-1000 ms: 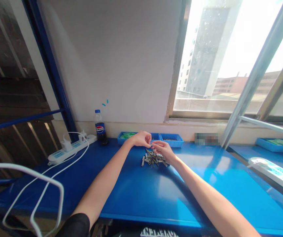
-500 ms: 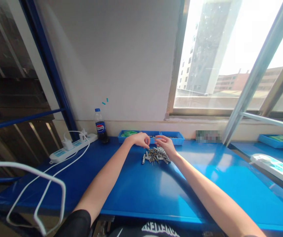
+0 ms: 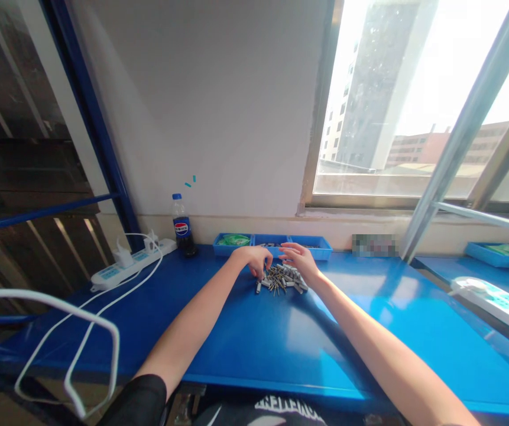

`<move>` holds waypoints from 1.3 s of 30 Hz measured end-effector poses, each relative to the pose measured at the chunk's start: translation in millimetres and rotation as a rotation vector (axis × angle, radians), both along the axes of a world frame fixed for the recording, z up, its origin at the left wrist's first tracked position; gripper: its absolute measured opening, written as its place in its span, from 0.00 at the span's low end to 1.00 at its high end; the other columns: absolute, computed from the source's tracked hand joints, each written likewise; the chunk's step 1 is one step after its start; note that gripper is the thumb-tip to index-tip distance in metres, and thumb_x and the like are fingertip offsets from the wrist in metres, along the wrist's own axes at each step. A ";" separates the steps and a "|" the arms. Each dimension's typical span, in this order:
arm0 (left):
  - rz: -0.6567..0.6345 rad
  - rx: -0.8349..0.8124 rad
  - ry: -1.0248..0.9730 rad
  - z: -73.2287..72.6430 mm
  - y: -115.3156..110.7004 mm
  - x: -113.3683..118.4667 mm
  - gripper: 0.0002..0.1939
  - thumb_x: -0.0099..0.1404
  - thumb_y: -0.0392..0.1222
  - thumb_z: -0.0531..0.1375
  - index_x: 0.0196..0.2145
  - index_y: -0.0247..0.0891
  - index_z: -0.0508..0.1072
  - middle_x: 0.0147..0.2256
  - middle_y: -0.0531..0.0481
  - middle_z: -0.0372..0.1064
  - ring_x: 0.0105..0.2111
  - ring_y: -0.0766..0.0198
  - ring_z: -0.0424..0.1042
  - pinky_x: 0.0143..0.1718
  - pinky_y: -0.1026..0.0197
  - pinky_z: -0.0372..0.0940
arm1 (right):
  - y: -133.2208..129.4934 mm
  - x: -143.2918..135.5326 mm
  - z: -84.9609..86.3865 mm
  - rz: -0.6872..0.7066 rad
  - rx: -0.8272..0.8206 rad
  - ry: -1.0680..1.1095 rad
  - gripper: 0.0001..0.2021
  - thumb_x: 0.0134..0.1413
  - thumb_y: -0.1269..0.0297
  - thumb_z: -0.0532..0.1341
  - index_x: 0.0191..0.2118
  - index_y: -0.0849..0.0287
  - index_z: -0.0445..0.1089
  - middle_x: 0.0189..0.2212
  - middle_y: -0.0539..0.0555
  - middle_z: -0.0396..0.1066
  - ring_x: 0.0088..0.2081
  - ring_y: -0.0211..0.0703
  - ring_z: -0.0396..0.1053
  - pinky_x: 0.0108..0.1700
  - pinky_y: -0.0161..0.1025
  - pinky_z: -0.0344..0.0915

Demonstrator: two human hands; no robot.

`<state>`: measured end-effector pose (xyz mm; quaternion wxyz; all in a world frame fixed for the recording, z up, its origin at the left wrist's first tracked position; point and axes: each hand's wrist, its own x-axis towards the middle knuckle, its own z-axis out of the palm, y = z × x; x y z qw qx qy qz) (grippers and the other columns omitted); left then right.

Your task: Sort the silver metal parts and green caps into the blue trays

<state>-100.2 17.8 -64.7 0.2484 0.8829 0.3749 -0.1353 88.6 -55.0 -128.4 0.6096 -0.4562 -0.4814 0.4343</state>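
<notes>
A pile of small metal parts [image 3: 276, 281], grey cylinders and thin brass-coloured pins, lies on the blue table [image 3: 236, 337]. My left hand [image 3: 258, 260] reaches down at the pile's left edge, its fingers bent close together near a grey cylinder; whatever they pinch is too small to make out. Just above the pile's right side is my right hand [image 3: 298, 259], its thumb and fingers curled toward the left hand, with anything between the fingertips too small to tell. Behind both hands stands a blue divided tray [image 3: 325, 251], with a green packet [image 3: 233, 239] in its left compartment.
A cola bottle [image 3: 182, 228] stands left of the tray. Farther left are a white power strip [image 3: 132, 263] and looping white cables [image 3: 114, 343]. On the right are a metal post [image 3: 440, 154], another power strip [image 3: 498, 302] and a blue tray [image 3: 480, 255].
My left hand has lowered from in front of the tray to the left edge of the pile. My right hand has hardly moved. The middle tray compartment shows more.
</notes>
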 end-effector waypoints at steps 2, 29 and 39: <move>-0.028 0.044 0.023 -0.5 -0.8 1.8 0.23 0.46 0.36 0.73 0.42 0.40 0.75 0.36 0.52 0.80 0.31 0.60 0.80 0.33 0.63 0.72 | -0.6 0.0 1.1 0.005 -0.020 0.004 0.18 0.51 0.55 0.72 0.46 0.57 0.78 0.45 0.57 0.82 0.40 0.45 0.80 0.39 0.37 0.75; -0.061 -0.022 -0.984 7.6 14.2 -2.5 0.18 0.53 0.41 0.72 0.40 0.30 0.78 0.37 0.43 0.79 0.39 0.62 0.78 0.46 0.59 0.72 | -9.2 -6.2 6.8 0.194 -0.080 0.214 0.19 0.49 0.55 0.75 0.45 0.57 0.77 0.35 0.55 0.81 0.35 0.42 0.79 0.42 0.36 0.75; -0.110 0.210 -0.327 7.6 14.5 -8.9 0.09 0.52 0.40 0.70 0.32 0.37 0.81 0.32 0.50 0.79 0.32 0.63 0.75 0.34 0.65 0.66 | -2.9 -0.3 1.1 0.042 0.014 0.059 0.24 0.45 0.58 0.76 0.50 0.56 0.78 0.43 0.56 0.82 0.40 0.45 0.79 0.41 0.38 0.74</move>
